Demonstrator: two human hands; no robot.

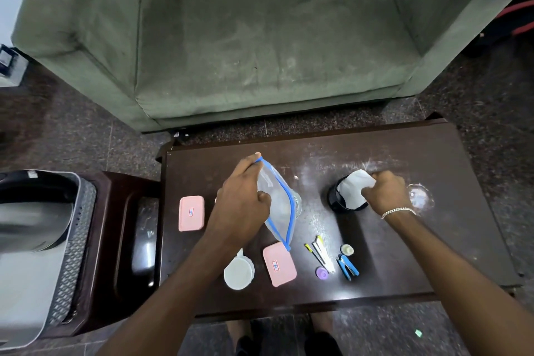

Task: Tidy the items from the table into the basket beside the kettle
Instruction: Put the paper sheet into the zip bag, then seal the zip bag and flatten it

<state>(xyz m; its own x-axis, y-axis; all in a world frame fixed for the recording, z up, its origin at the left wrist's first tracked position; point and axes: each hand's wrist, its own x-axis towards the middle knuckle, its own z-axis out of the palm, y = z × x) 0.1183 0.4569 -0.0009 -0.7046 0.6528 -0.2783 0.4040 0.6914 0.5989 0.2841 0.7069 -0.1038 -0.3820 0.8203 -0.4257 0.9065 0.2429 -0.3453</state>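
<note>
My left hand (pixel 242 199) holds a clear zip bag (pixel 278 205) with a blue seal, lifted above the middle of the dark table (pixel 404 240). My right hand (pixel 385 191) grips a white cloth (pixel 354 188) that lies over a black cup (pixel 336 201). Two pink lidded boxes sit on the table, one at the left (pixel 191 213) and one near the front (pixel 279 264). A white measuring cup (pixel 239 272) stands beside the front box. The grey mesh basket (pixel 72 240) stands on a low side table at the far left, with the shiny kettle (pixel 26 228) beside it.
Small items lie at the front right of the table: pens (pixel 319 251), a blue clip tool (pixel 348 266), a purple cap (pixel 322 273), a pale cap (pixel 346 249). A clear glass lid (pixel 420 196) rests right of the cup. A green sofa (pixel 260 52) stands behind.
</note>
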